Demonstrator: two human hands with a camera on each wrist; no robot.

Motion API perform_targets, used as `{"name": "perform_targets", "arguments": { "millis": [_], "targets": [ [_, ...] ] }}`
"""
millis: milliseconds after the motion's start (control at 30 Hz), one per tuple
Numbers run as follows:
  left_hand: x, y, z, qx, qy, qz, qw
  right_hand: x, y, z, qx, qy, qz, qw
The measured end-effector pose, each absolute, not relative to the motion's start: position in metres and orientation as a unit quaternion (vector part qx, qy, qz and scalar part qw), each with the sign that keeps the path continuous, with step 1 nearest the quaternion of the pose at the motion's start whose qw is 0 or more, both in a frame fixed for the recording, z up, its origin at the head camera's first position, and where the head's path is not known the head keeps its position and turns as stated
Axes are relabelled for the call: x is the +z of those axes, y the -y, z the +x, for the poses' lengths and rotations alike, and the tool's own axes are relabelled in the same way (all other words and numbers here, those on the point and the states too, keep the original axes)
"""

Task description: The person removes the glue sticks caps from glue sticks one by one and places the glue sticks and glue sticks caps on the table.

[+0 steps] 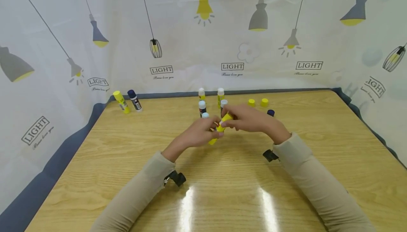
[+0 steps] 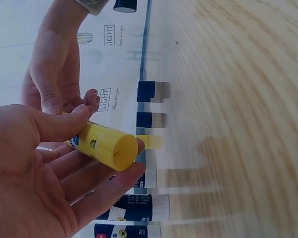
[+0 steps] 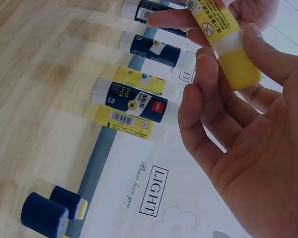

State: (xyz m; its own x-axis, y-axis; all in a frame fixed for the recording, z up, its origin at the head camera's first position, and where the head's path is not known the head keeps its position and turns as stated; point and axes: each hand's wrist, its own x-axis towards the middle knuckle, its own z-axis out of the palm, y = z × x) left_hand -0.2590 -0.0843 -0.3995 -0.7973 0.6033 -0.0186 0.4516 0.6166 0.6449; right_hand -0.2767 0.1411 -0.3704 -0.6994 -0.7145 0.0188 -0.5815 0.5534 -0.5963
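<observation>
Both hands hold one yellow glue stick (image 1: 227, 117), tilted above the table. My left hand (image 1: 199, 133) grips its lower body between thumb and fingers; the plain round base (image 2: 125, 151) points out past the fingertips in the left wrist view. The right hand (image 1: 249, 119) pinches the upper end, a plain yellow cap (image 3: 242, 72). A white band (image 3: 228, 43) shows between that cap and the printed label. Just beyond the hands stand several glue sticks with white tops, yellow ones (image 3: 139, 82) and navy ones (image 3: 135, 101), partly hidden by the fingers in the head view.
At the far left stand a capped yellow glue stick (image 1: 121, 102) and a navy one (image 1: 135, 100). Loose yellow caps (image 1: 251, 103) and navy caps (image 3: 43, 214) lie right of the white-topped group. A printed curtain (image 1: 190, 48) hangs behind the wooden table (image 1: 127, 175).
</observation>
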Motion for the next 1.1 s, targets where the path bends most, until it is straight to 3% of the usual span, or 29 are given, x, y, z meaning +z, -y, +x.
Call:
{"name": "perform_targets", "arguments": {
  "millis": [167, 467, 900, 1100],
  "targets": [
    [-0.395, 0.081, -0.257, 0.342, -0.882, 0.299, 0.122, -0.358, -0.147, -0.273, -0.294, -0.87, -0.381, 0.109],
    [-0.391, 0.078, -0.255, 0.388, -0.863, 0.297, 0.13, -0.342, -0.164, -0.275, -0.276, -0.88, -0.383, 0.045],
    [-0.387, 0.052, -0.26, 0.363, -0.887, 0.283, 0.022, -0.327, -0.19, -0.276, -0.266, -0.906, -0.328, 0.005],
    [-0.389, 0.036, -0.271, 0.289, -0.921, 0.261, -0.011, -0.33, -0.192, -0.278, -0.253, -0.908, -0.326, -0.076]
  ]
}}
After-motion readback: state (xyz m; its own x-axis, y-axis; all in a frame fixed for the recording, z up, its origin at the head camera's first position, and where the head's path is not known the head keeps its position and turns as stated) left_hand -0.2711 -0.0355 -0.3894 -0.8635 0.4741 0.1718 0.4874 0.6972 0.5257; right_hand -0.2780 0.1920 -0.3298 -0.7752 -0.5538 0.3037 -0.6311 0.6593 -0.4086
